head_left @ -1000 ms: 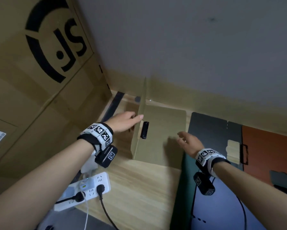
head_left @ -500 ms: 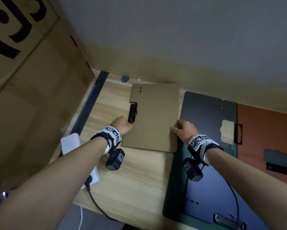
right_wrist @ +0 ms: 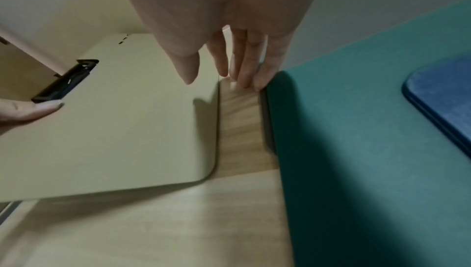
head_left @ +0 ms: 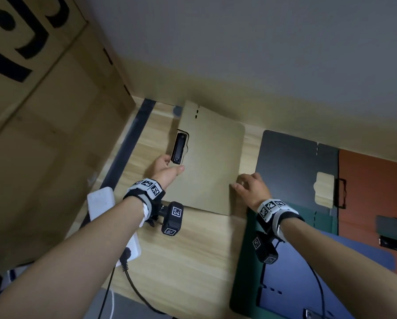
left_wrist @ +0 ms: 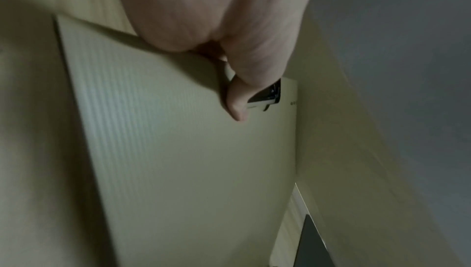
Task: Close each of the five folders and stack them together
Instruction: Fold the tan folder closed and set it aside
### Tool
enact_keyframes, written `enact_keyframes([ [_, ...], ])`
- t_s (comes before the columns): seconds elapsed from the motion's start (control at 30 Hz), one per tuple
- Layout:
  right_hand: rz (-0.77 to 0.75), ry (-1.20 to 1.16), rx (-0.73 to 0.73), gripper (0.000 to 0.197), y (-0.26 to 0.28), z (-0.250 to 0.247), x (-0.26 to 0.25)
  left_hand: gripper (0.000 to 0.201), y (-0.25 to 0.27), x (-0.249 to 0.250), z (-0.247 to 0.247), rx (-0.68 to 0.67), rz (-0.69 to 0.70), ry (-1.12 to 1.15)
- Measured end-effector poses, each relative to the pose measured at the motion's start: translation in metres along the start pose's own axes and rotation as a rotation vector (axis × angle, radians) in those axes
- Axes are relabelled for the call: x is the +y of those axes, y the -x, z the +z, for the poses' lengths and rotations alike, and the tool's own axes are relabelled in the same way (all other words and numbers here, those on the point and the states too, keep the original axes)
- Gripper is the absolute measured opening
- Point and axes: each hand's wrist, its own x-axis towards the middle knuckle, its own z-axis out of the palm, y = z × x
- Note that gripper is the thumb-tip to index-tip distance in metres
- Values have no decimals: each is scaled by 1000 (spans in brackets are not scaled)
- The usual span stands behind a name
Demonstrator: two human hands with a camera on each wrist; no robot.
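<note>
A tan folder lies shut at the back of the wooden table, its black clip on the left edge. My left hand pinches that left edge just below the clip, thumb on the tan folder's cover. My right hand is at the folder's right edge; its straight fingers point down into the gap between the tan folder and a green folder. A dark grey folder, an orange folder and a blue folder lie open to the right.
A big cardboard box walls off the left side. A white power strip with a black cable lies at the table's left front. The wall runs close behind the folders. Bare wood shows in front of the tan folder.
The tan folder's cover, upright a second ago, has come down flat. My left hand moved from the cover to the edge by the clip; my right hand reached the right edge.
</note>
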Motion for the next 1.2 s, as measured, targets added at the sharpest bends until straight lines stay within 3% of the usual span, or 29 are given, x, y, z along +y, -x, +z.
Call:
enact_keyframes([
  [0.13, 4, -87, 15, 55, 8, -21, 4, 65, 17, 24, -2, 24, 106, 49],
  [0.27, 46, -239, 88, 57, 17, -56, 13, 72, 35, 34, 3, -64, 165, 8],
  [0.4, 81, -369, 114, 39, 31, -80, 33, 77, 69, 33, 25, -176, 210, 20],
  [0.53, 177, -620, 291, 31, 48, -99, 71, 75, 108, 32, 73, -201, 264, 34],
  [0.67, 259, -728, 454, 25, 71, -126, 123, 65, 137, 19, 131, -285, 313, -27],
  [0.8, 300, -672, 533, 26, 99, -151, 179, 34, 162, 7, 176, -543, 241, -129],
  [0.87, 272, -591, 517, 25, 112, -164, 206, 21, 169, 2, 185, -632, 207, -205],
  [0.93, 221, -491, 463, 24, 124, -175, 229, 11, 168, -5, 188, -637, 197, -309],
  [1.1, 67, -179, 154, 10, 142, -185, 261, 16, 160, -28, 184, -457, 118, -499],
  [1.2, 55, 29, -50, 20, 144, -170, 262, 12, 159, -42, 184, -390, 74, -461],
])
